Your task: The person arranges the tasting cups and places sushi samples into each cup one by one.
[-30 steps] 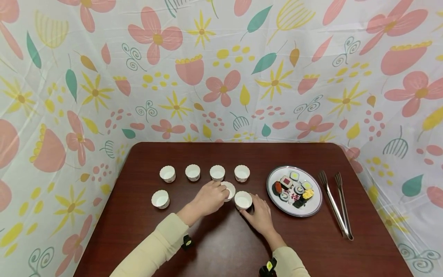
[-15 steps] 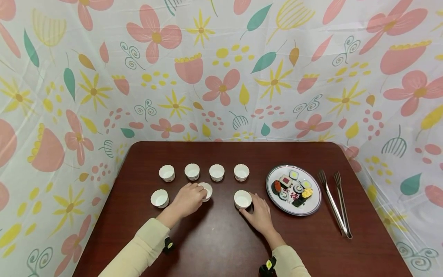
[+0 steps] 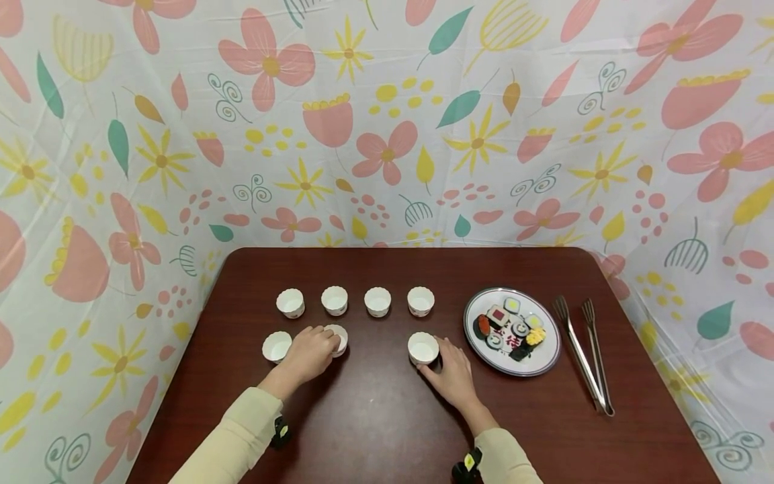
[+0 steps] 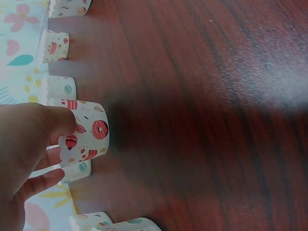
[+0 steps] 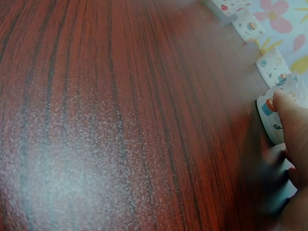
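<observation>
My left hand (image 3: 310,353) pinches the wall of a white paper baking cup (image 3: 340,340), thumb outside. In the left wrist view this paper cup (image 4: 95,130) shows red doughnut and cake prints, with a shadow on the table beside it. Just left of the hand stands another white paper cup (image 3: 277,347). Farther right, my right hand (image 3: 453,378) has thumb and fingers around a third paper cup (image 3: 423,348) on the table. The right wrist view shows my thumb against this cup's printed side (image 5: 269,108); the rest of the hand is partly cut off.
Several white paper cups (image 3: 377,302) stand in a row behind the hands. At the right, a round plate (image 3: 546,356) carries several sushi pieces (image 3: 520,328). Metal tongs (image 3: 582,356) lie beyond it. A flowered cloth (image 3: 387,154) hangs behind the dark wooden table (image 3: 375,430).
My left hand has moved left with its paper cup, from beside the right hand's cup to near the front-left cup. The right hand keeps its place on its cup.
</observation>
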`<state>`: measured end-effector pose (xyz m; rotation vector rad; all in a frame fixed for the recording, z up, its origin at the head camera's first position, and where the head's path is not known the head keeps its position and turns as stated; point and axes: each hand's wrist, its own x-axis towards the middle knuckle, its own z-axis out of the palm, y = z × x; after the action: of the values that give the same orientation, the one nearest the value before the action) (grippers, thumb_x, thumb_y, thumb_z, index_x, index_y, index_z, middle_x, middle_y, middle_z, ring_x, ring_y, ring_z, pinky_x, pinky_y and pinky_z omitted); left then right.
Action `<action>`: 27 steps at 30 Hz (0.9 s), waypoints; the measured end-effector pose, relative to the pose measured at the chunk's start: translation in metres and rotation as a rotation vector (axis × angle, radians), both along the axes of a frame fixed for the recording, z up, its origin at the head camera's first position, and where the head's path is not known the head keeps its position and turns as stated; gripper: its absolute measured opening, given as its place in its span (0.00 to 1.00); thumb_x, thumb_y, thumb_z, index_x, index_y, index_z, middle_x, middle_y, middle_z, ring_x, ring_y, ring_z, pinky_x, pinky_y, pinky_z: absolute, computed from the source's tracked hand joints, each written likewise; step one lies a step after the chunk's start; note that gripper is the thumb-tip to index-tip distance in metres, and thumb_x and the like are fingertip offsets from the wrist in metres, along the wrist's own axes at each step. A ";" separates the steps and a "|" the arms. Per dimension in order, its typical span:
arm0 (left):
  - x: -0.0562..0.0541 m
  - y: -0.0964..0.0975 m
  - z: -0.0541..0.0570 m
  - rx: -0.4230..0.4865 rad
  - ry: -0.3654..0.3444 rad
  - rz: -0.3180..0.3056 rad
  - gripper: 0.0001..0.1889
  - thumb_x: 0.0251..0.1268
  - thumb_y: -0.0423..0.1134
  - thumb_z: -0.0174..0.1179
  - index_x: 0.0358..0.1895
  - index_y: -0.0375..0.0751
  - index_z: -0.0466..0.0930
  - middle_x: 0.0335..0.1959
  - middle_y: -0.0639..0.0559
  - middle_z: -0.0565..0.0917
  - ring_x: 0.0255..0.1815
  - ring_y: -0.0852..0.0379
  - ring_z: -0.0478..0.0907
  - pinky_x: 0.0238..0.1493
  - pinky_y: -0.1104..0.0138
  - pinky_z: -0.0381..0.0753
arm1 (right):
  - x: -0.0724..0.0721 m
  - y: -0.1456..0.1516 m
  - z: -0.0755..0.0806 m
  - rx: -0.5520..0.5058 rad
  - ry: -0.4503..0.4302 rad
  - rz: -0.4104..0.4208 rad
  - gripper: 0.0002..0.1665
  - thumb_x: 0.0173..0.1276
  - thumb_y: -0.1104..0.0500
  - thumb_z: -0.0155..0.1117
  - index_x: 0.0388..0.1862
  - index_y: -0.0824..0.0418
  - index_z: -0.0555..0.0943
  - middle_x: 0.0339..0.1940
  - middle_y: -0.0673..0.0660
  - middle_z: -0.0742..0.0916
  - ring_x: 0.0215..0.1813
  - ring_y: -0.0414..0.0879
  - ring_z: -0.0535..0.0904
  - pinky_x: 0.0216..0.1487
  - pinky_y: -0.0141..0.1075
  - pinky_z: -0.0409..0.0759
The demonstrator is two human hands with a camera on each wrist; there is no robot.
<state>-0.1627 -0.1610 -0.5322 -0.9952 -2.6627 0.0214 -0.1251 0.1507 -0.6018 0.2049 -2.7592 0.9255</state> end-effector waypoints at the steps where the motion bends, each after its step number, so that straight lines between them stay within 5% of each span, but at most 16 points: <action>1: 0.001 -0.001 0.000 -0.003 -0.011 0.006 0.12 0.38 0.34 0.68 0.20 0.49 0.71 0.21 0.57 0.75 0.24 0.56 0.72 0.25 0.68 0.64 | 0.000 0.000 0.000 -0.001 -0.004 0.000 0.41 0.48 0.49 0.74 0.59 0.63 0.72 0.57 0.62 0.78 0.63 0.61 0.69 0.58 0.61 0.61; 14: 0.005 -0.003 -0.002 -0.037 -0.089 0.053 0.11 0.38 0.33 0.67 0.19 0.48 0.72 0.21 0.56 0.75 0.24 0.55 0.72 0.23 0.67 0.64 | 0.000 0.000 0.000 0.002 -0.022 -0.003 0.41 0.48 0.48 0.73 0.60 0.64 0.71 0.57 0.63 0.78 0.63 0.61 0.69 0.59 0.61 0.61; 27: 0.004 0.009 0.025 -0.060 -0.066 0.024 0.10 0.39 0.40 0.71 0.25 0.50 0.77 0.26 0.58 0.79 0.27 0.55 0.74 0.27 0.65 0.68 | 0.000 0.000 -0.001 -0.009 0.021 0.002 0.40 0.48 0.49 0.73 0.58 0.63 0.72 0.56 0.63 0.79 0.62 0.61 0.70 0.58 0.61 0.62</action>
<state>-0.1589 -0.1518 -0.5073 -0.9987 -2.7487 0.0760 -0.1251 0.1506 -0.6030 0.2143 -2.7359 0.9300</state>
